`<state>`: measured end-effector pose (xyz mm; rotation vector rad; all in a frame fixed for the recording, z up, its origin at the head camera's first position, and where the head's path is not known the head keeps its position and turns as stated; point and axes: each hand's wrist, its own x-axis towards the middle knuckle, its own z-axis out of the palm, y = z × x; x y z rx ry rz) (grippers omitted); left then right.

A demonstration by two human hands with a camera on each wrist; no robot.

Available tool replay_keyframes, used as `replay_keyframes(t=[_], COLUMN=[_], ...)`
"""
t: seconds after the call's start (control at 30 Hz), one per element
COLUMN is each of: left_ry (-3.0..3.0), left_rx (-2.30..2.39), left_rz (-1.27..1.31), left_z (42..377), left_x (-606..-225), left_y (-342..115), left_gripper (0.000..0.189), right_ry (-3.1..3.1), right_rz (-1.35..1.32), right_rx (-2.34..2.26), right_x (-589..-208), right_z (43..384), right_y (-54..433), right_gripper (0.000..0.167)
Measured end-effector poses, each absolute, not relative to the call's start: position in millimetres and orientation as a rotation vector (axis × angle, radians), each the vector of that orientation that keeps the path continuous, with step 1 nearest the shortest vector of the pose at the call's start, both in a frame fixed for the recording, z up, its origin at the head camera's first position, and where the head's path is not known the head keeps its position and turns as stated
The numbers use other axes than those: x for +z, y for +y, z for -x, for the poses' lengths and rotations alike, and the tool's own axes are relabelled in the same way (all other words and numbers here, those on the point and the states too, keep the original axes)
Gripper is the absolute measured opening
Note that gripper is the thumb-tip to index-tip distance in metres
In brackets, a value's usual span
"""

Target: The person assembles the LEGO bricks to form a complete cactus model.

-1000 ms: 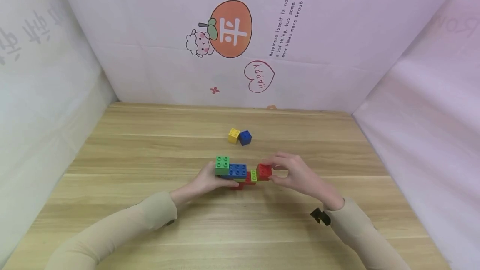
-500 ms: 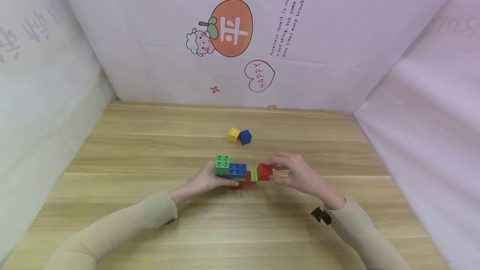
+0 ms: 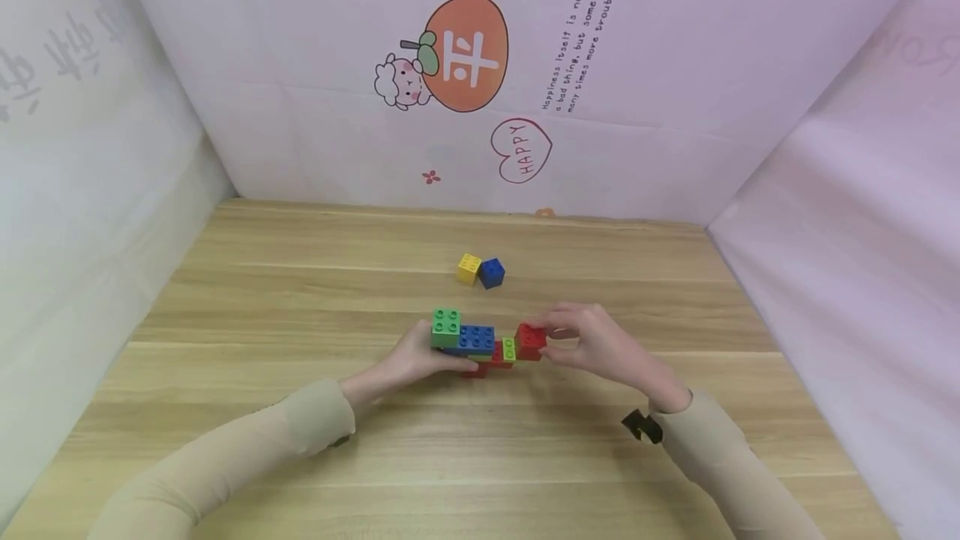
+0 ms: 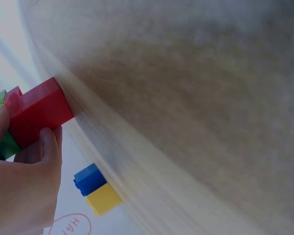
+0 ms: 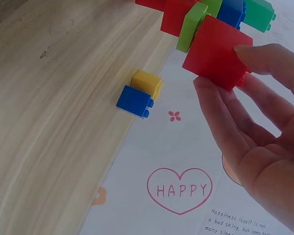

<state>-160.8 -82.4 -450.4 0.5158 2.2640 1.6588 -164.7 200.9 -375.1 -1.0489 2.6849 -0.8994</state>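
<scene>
My left hand (image 3: 415, 357) grips a built-up stack of toy building blocks from the left, thumb along its near side. On top of that stack are a green block (image 3: 446, 327) and a longer blue block (image 3: 477, 340); red blocks (image 4: 39, 110) show underneath, and a thin lime block (image 3: 509, 349) sticks out at the right. Between thumb and fingers my right hand (image 3: 596, 347) pinches a red block (image 5: 218, 54), its studs toward the palm. In the right wrist view that block's side lies right against the lime one.
Farther back on the wooden table (image 3: 337, 273) a yellow block (image 3: 468, 268) and a small blue block (image 3: 492, 273) sit side by side. A printed white cloth (image 3: 322, 140) rises behind the table, with white cloth walls at both sides.
Both hands keep their grips, and the blocks hold nearly the same places. The whole head view has shifted very slightly.
</scene>
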Motion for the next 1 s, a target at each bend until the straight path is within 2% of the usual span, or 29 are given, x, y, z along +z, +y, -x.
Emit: replay_keyframes(t=[0.67,1.0], left_ry=[2.245,2.269], left_rx=[1.688,1.669], left_rz=[-0.525,-0.526], left_z=[160.2,160.8], left_x=[-449.9,-451.9], left_y=[-81.6,-81.8], left_gripper=[0.054,0.059], right_ry=[2.678,2.689], right_rz=[1.071,1.071], right_rx=[-0.901,-0.894], right_x=[-374.9,-376.9], right_z=[164.6,164.4], right_y=[200.6,200.9], right_gripper=[0.035,0.037])
